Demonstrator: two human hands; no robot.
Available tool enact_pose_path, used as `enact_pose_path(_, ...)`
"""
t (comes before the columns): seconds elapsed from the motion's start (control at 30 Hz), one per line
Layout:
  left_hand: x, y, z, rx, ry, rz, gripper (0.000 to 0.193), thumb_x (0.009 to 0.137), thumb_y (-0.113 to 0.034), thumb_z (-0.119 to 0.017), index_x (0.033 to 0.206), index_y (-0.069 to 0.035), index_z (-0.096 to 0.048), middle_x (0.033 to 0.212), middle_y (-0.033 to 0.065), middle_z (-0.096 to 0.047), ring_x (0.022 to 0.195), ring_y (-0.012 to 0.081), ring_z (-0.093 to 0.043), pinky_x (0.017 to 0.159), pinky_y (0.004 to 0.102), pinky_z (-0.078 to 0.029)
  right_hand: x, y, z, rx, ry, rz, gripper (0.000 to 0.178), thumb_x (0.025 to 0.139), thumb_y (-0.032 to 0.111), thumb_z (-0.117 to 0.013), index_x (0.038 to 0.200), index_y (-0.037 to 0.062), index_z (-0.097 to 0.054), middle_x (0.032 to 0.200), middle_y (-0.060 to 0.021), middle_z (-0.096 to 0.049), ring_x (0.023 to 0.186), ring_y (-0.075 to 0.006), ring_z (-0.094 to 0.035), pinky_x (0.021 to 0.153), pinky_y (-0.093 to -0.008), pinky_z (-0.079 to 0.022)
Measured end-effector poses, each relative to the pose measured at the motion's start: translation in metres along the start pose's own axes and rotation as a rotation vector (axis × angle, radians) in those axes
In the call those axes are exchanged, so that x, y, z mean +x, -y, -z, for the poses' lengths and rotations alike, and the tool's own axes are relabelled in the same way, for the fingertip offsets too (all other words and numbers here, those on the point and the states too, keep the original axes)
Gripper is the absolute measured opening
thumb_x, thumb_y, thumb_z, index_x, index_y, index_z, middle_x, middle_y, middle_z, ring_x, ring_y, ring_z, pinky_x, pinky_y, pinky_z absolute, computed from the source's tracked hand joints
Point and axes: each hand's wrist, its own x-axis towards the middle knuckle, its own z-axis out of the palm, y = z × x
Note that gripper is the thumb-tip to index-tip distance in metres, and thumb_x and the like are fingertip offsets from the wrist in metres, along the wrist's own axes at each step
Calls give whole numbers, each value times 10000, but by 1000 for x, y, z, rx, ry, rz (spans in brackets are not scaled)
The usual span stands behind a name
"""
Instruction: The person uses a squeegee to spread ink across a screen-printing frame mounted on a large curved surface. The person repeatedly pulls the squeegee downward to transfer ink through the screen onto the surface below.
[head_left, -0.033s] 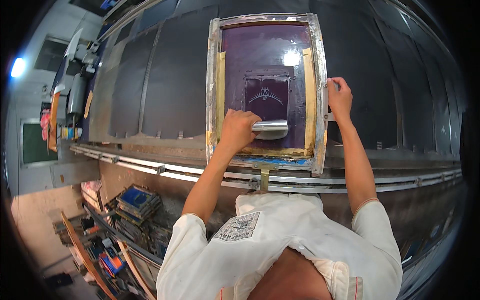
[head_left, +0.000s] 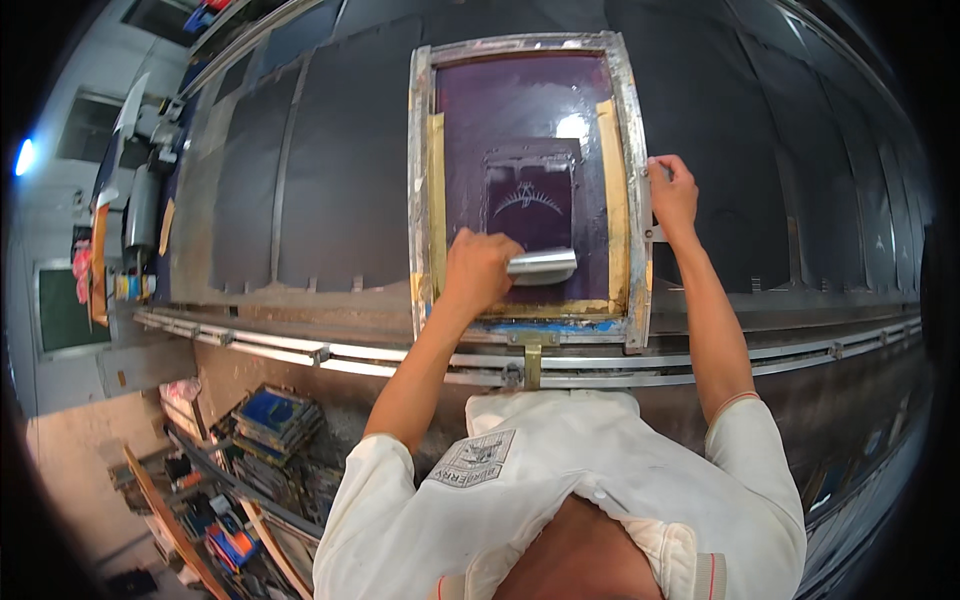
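A screen printing frame (head_left: 420, 200) with worn metal sides lies in front of me. Its purple mesh (head_left: 460, 165) carries a pale arc-shaped design (head_left: 527, 199) inside a dark rectangle. My left hand (head_left: 480, 268) is closed round one end of a squeegee (head_left: 545, 263) with a shiny metal holder, which rests on the mesh just below the design. At the frame's right side, my right hand (head_left: 673, 198) has its fingers curled against the outer edge; part of this grip is hidden. Tan tape (head_left: 615, 200) runs along the inner sides.
Dark sheets (head_left: 330, 160) cover the long table on both sides of the frame. A metal rail (head_left: 270, 348) follows the near edge, with a brass-coloured bracket (head_left: 533, 365) at the frame's front. Stacked screens (head_left: 275, 415) stand at lower left.
The view has shifted slightly, so the frame's far end and the design sit a little lower. Both hands keep their holds, and the squeegee stays just below the design.
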Motion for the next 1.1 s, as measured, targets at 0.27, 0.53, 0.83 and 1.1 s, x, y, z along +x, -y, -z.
enact_pose_path(0.27,52,16,30,-59,129,5,273,700,-247,-903,928,-135,-804,869,100,-768,807,321,-718,788,429,-524,-17,27,27,-400,66,443,411,922,439,-722,1042,47,-721,1033,-170,-756,1020,-386,-702,880,-446,-538)
enact_pose_path(0.53,127,35,42,-35,138,-12,252,682,-238,-871,892,-120,-797,754,162,-717,729,387,-683,785,469,-503,-7,139,-22,-486,787,605,310,835,299,-802,933,26,-693,872,-197,-724,878,-406,-699,767,-481,-541)
enact_pose_path(0.83,11,-16,25,-75,29,-98,232,642,-92,-819,865,-134,-770,760,79,-709,731,279,-662,738,391,-419,-114,102,16,-347,736,740,163,728,84,-780,830,69,-654,750,-147,-667,793,-369,-663,767,-486,-502)
enact_pose_path(1.1,50,-2,29,-29,34,-108,198,658,-206,-874,803,-128,-764,708,94,-689,695,333,-643,710,434,-438,-73,105,5,-414,758,773,191,751,175,-806,852,70,-683,738,-165,-676,770,-385,-679,729,-499,-519)
